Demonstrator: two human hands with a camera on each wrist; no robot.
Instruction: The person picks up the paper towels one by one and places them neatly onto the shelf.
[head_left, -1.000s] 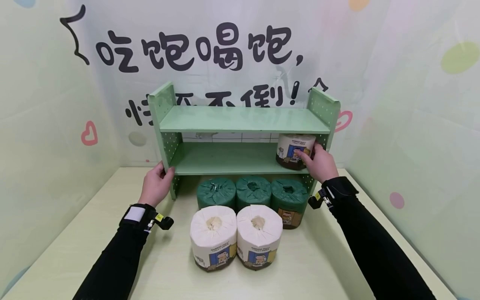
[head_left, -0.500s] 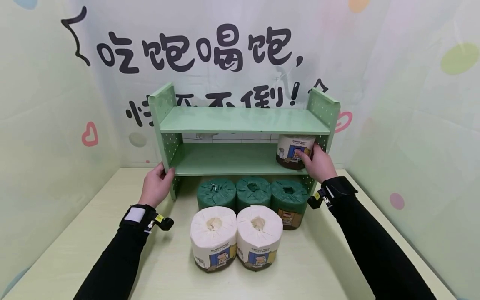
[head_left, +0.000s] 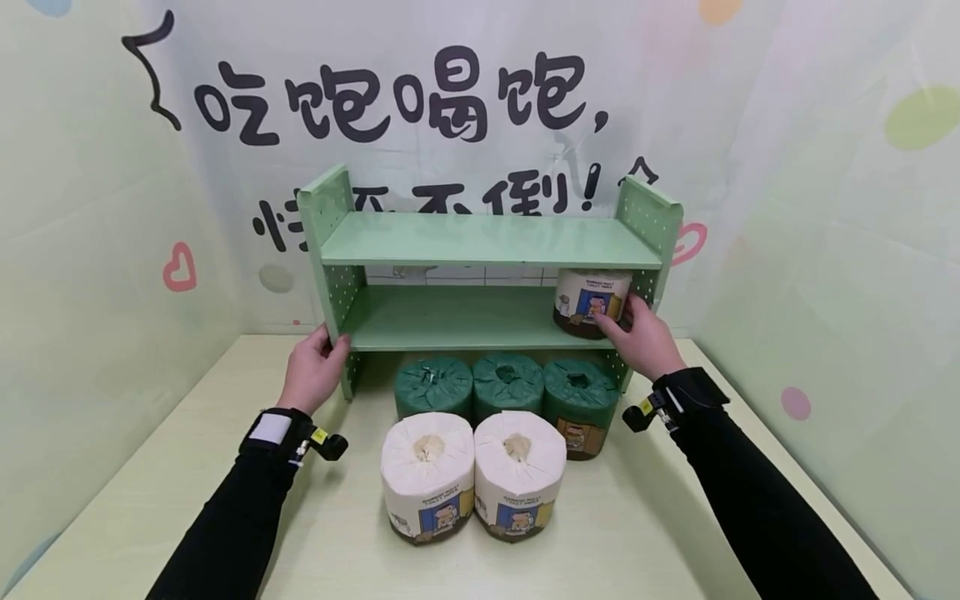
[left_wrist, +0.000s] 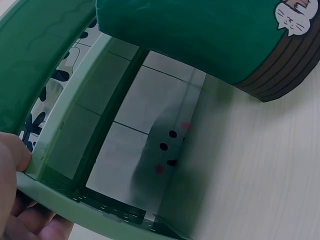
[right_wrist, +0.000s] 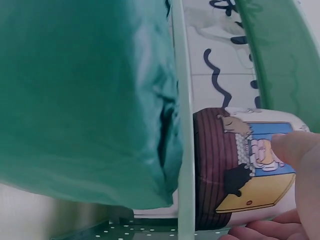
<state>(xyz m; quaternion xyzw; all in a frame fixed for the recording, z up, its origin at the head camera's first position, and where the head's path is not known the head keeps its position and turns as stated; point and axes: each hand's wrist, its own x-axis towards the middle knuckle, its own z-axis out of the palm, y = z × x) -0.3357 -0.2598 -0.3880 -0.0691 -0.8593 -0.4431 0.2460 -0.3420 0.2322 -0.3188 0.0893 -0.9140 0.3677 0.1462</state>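
Observation:
A green shelf rack (head_left: 487, 242) with two boards stands on the table. My left hand (head_left: 311, 372) grips its left side panel, thumb in front and fingers on the outer side. One white-wrapped toilet roll (head_left: 577, 298) stands upright on the lower board, at the right end. Beside it is my right hand (head_left: 649, 340), its straight thumb over the printed front and the fingers at the roll's right side. In the right wrist view, the thumb (right_wrist: 295, 150) overlaps the roll's picture and the fingers lie loosely along its edge.
Three green-wrapped toilet rolls (head_left: 507, 383) stand in a row below the lower board. In front of them, two white toilet rolls (head_left: 427, 479) stand side by side on the pale table (head_left: 337, 533). A printed curtain (head_left: 480, 25) hangs behind.
My right hand has shifted a little to the right and down, its thumb sliding lower on the roll's front. The roll and my left hand have stayed in place.

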